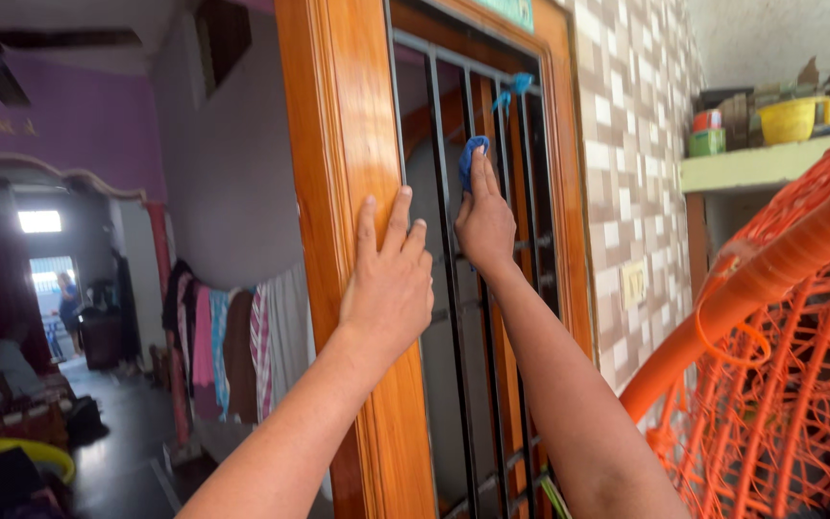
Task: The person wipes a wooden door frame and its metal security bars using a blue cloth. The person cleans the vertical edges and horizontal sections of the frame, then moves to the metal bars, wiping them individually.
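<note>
The right hand point(484, 226) presses a blue cloth point(473, 154) against a black window bar point(446, 192), fingers closed over it. The left hand point(388, 279) lies flat, fingers apart, on the wooden frame point(338, 144). The cloth looks soft and light, best bunched in the palm

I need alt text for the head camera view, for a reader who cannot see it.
The right hand presses a blue cloth against a black window bar, while the left hand rests flat on the orange wooden frame. An orange net chair is at the right, and clothes hang at the left.
</note>
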